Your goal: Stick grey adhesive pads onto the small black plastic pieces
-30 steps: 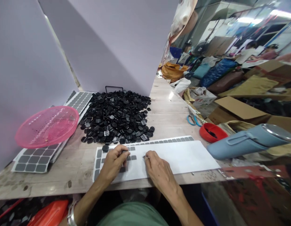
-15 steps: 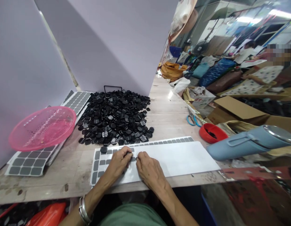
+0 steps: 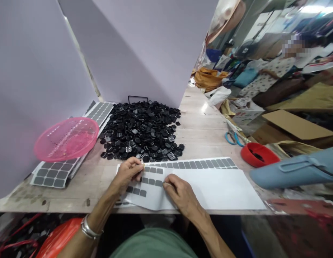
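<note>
Fingers (image 3: pixel 134 162) of the left hand (image 3: pixel 126 175) are bent together, in the head view, over the left part of a white sheet (image 3: pixel 154 197) bearing grey rounded squares (image 3: pixel 151 182); whether they grip anything, I cannot tell. The right hand (image 3: pixel 182 195) is at the same sheet, thumb and forefinger close together beside a row of squares, their hold likewise unclear. The sheet lies along the front of the tabletop (image 3: pixel 204 139). Behind it sits a heap of black pieces (image 3: pixel 143 125), with a pink basket (image 3: pixel 66 139) to the left and a red bowl (image 3: pixel 259 163) to the right.
</note>
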The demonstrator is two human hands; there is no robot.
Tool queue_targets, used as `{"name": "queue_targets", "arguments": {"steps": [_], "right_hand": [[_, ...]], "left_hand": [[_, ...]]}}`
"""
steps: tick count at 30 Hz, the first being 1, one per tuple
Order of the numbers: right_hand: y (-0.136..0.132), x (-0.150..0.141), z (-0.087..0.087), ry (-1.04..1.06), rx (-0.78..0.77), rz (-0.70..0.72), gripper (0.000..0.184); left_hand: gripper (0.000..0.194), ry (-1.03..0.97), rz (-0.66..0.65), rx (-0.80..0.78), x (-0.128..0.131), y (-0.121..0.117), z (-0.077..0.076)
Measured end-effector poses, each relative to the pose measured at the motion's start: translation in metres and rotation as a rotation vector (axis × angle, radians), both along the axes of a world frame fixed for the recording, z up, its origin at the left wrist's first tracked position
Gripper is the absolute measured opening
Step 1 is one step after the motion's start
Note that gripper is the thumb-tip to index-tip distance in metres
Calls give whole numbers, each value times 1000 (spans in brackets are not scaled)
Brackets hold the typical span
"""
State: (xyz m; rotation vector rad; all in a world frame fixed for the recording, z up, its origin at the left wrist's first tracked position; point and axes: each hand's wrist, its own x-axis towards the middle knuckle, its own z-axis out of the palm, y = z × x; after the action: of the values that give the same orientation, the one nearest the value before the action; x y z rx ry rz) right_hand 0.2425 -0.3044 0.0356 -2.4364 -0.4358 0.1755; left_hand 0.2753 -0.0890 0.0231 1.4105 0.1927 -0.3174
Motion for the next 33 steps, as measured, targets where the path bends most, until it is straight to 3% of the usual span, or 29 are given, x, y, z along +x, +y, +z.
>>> {"name": "queue_targets", "arguments": {"steps": [4,9,14,17,26,33], "right_hand": [[7,0,-4,-3,-95,-55,16],[13,1,-8,-42,-206,-69,11],[17,1,-11,-104,-325,-71,12],[19,0,-12,-131,-363,-58,11],[21,-1,-14,-194,-346,-20,13],[13,-12,-9,-190,-197,35,13]], "left_hand": [[33,-25,-2,96,-8,2,7],[22,-191,-191,153,-5,-18,-4],[12,-412,-321,491,2,-25,-13],[14,-431,-338,571,2,-26,-13],[17,-416,-279,669,-8,-31,-10],[17,-421,-256,674,-7,-31,-12]]}}
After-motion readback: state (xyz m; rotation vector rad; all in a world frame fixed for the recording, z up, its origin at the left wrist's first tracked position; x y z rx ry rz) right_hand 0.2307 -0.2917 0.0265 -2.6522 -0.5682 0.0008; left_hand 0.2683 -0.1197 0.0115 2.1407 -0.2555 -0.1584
